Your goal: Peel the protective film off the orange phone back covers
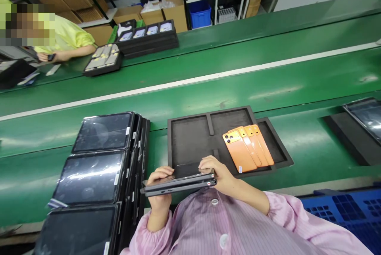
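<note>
- Black foam forms the tray (190, 128) in front of you on the green belt (268, 84); every place below is told from that tray.
- Your left hand (159, 185) and right hand (219, 172) are at the tray's near edge, close to your chest. Each is closed on one end of the dark devices (178, 183).
- These dark devices are two thin slabs stacked flat, seen edge-on and reaching partly over the tray's near rim. Your left fingers curl over the top at the left end, and your right fingers press down on the right end.
- A small red dot (209, 183) shows on the right end of the lower slab; no writing on it can be read.
- Orange phones (247, 148) lie fanned, backs up, in the tray's right part, camera ends toward the far side. A tiny white sticker (239, 170) sits at the near corner of the front one, its print too small to read.
- Black tablets (95, 167) lie in overlapping rows left of the tray, glossy with film. The small white labels on their right edges are unreadable.
- Beyond the tray, across the white line (208, 78), more trays of devices (145, 37) stand. A person in a yellow sleeve (71, 37) is at the far left.
- Right of the tray lies another foam pad with a tablet (366, 116), and a blue crate (351, 207) stands to the near right.
</note>
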